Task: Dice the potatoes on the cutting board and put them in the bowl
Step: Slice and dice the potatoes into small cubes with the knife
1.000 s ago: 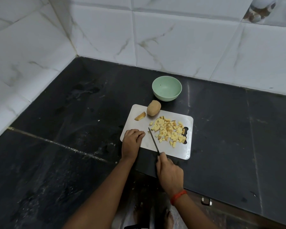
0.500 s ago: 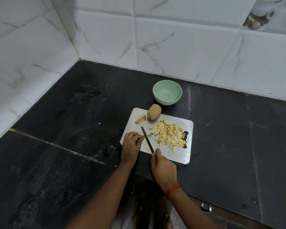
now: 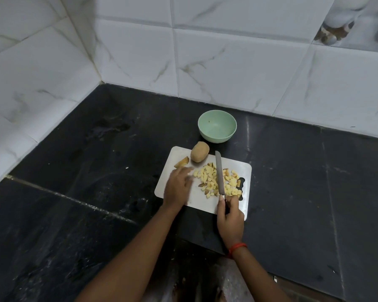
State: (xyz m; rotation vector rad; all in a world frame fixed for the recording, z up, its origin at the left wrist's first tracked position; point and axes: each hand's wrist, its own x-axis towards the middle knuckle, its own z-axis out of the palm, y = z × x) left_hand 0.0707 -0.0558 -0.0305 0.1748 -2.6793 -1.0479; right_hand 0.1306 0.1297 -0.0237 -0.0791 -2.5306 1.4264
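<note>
One whole potato [image 3: 199, 151], one unpeeled wedge [image 3: 181, 162] and one heap of small diced pieces [image 3: 207, 178], too many to be counted exactly, are seen on a single pale cutting board [image 3: 196, 202]. One green bowl [image 3: 216, 130] and one knife [image 3: 219, 173] complete the set. The board is laid on a dark stone counter [image 3: 96, 171]. Its near edge is set close to the counter's front edge, and the bowl is placed just beyond its far edge at 12 o'clock, apart from it. On the board, the whole potato is found at the far edge at about 11 o'clock and the wedge near the corner at 10 o'clock. The heap is spread from the centre towards the handle slot at 3 o'clock, and every diced piece seen lies on the board. Wide bare counter is left at 9 o'clock and at 3 o'clock, with tiled walls [image 3: 238, 68] closing the far side and the left. The left hand [image 3: 177, 188] is blurred and is held over the board's 9 o'clock side. Its fingers are stretched towards the wedge and the heap, and nothing is gripped. The right hand [image 3: 229, 216], with a red thread [image 3: 237, 248] at the wrist, is curled round the knife handle at 5 o'clock. The blade is pointed to 12 o'clock across the heap.
</note>
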